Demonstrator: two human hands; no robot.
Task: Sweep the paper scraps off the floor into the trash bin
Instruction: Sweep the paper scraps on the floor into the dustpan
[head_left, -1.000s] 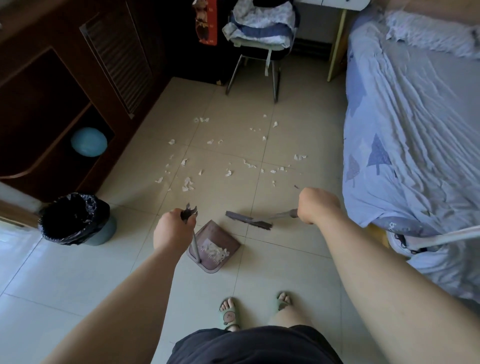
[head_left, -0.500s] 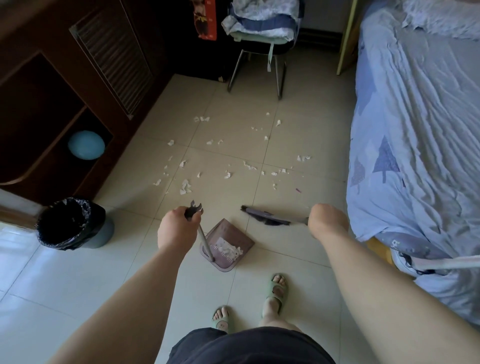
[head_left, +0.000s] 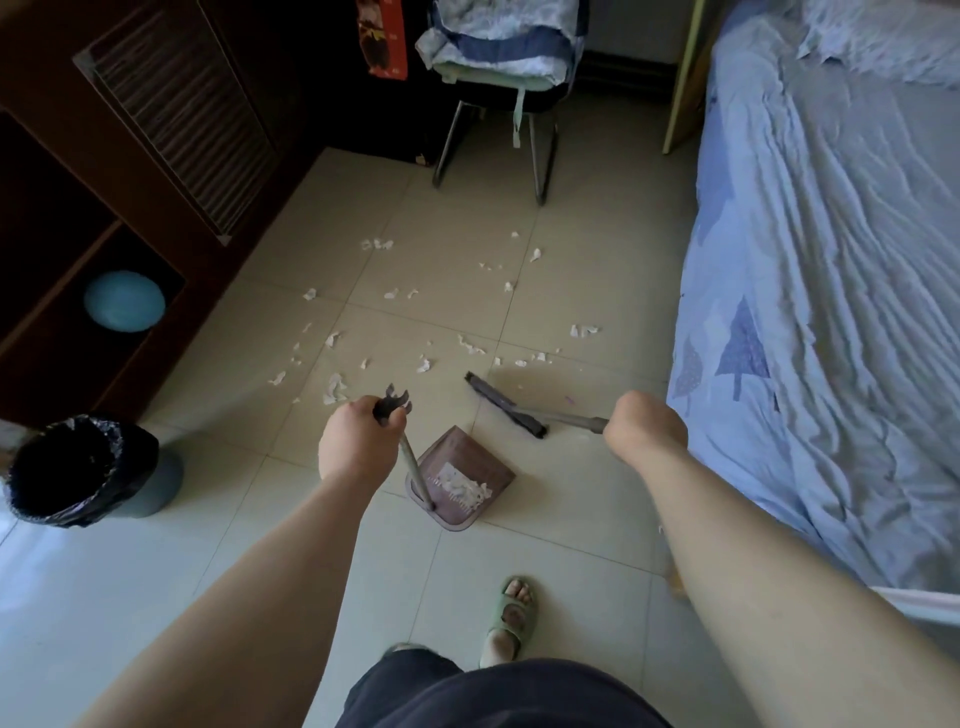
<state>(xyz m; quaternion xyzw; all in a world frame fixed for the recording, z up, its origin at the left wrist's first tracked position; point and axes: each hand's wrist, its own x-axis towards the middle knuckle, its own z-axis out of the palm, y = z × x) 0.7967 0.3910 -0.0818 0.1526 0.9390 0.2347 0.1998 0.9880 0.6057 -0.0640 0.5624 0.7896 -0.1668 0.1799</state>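
Many white paper scraps (head_left: 335, 387) dot the pale tiled floor (head_left: 597, 291) between a dark cabinet (head_left: 182, 114) and the bed (head_left: 831, 260). The black-lined trash bin (head_left: 78, 470) stands by the floor's left edge. The left hand (head_left: 358, 441) grips the dustpan (head_left: 452, 447) handle. The right hand (head_left: 647, 434) grips the broom (head_left: 506, 405), its head lying diagonally and its handle running toward the bed.

Both bare forearms reach forward and down, roughly parallel. The left hand (head_left: 358, 441) is fisted round the dustpan handle (head_left: 413, 467), knuckles up, with the handle top poking out above the fist; the right hand (head_left: 644, 431) is fisted round the broom handle (head_left: 571, 420), back of hand to camera, fingers hidden. One sandalled foot (head_left: 511, 616) is set forward between the arms
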